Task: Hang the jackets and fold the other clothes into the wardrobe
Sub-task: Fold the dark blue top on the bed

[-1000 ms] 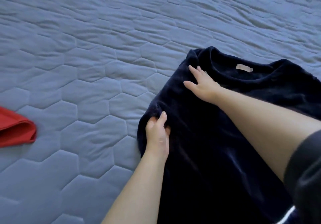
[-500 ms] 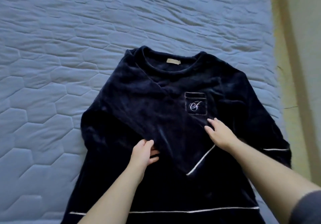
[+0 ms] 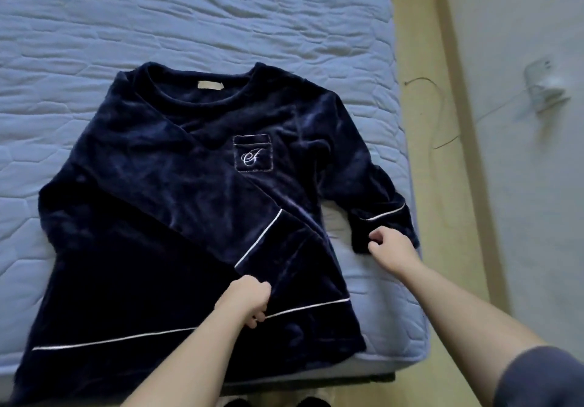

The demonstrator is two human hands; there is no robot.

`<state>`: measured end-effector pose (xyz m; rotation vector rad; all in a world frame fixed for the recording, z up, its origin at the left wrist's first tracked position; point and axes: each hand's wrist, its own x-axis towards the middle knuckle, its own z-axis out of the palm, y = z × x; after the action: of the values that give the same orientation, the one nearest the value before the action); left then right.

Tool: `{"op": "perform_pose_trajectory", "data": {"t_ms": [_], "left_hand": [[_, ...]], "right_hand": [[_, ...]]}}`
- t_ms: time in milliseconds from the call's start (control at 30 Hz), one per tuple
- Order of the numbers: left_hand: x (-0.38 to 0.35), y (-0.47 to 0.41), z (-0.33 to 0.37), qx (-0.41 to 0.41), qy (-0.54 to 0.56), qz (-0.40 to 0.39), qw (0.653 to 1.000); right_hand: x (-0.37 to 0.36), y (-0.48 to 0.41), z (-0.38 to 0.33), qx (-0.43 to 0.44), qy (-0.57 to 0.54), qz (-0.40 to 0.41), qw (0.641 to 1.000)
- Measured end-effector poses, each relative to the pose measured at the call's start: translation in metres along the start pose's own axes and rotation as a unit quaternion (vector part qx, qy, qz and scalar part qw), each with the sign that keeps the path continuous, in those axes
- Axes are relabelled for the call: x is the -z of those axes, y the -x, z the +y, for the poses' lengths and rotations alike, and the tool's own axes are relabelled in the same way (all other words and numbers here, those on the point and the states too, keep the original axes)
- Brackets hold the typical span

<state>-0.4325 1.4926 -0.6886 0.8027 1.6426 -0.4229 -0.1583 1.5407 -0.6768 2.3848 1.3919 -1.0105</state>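
The left hand (image 3: 245, 300) has tightened. Half a second back it lay flat, and now its grip is curled, pinching the cuff of the folded sleeve (image 3: 278, 248) that lies across the chest. The right hand (image 3: 390, 245) has left the middle of the garment and gone out to the free sleeve (image 3: 382, 217), with its fingers curled on the cuff's lower edge. So one sleeve is in, and I'd say the second fold comes next. Both forearms reach forward, the right angled outward. The navy top (image 3: 177, 179) lies face up on the bed (image 3: 189, 27), near its right edge.
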Motion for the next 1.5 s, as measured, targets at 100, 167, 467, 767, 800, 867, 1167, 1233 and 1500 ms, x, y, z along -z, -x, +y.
{"op": "perform_pose_trajectory", "data": {"t_ms": [100,167,467,767,800,867,1167,1233,1500], "left_hand": [[0.014,0.014,0.031,-0.077,-0.146,0.132,0.977],[0.017,0.017,0.057,-0.155,-0.143,0.195,0.958],[-0.027,-0.022,0.152,-0.152,-0.205,0.202,0.945],[0.016,0.02,0.28,-0.164,-0.225,0.23,0.932],[0.027,0.015,0.291,-0.159,-0.222,0.242,0.931],[0.049,-0.002,0.314,-0.141,-0.238,0.267,0.923],[0.113,-0.121,0.428,-0.164,-0.436,0.333,0.82],[0.125,-0.135,0.437,-0.144,-0.524,0.291,0.787],[0.115,-0.15,0.436,-0.098,-0.255,0.498,0.823]], "right_hand": [[0.019,-0.017,0.003,-0.035,-0.048,0.092,0.994],[0.03,-0.037,0.006,-0.065,-0.102,0.136,0.983],[0.075,-0.124,0.044,0.041,-0.131,-0.089,0.987],[0.279,-0.192,0.075,0.027,-0.184,0.032,0.982],[0.292,-0.205,0.08,0.037,-0.161,0.017,0.986],[0.314,-0.238,0.089,0.07,-0.109,-0.037,0.991],[0.315,-0.378,0.123,0.076,0.252,-0.356,0.896],[0.305,-0.389,0.132,0.062,0.281,-0.371,0.883],[0.315,-0.401,0.174,-0.084,-0.172,-0.318,0.929]]}}
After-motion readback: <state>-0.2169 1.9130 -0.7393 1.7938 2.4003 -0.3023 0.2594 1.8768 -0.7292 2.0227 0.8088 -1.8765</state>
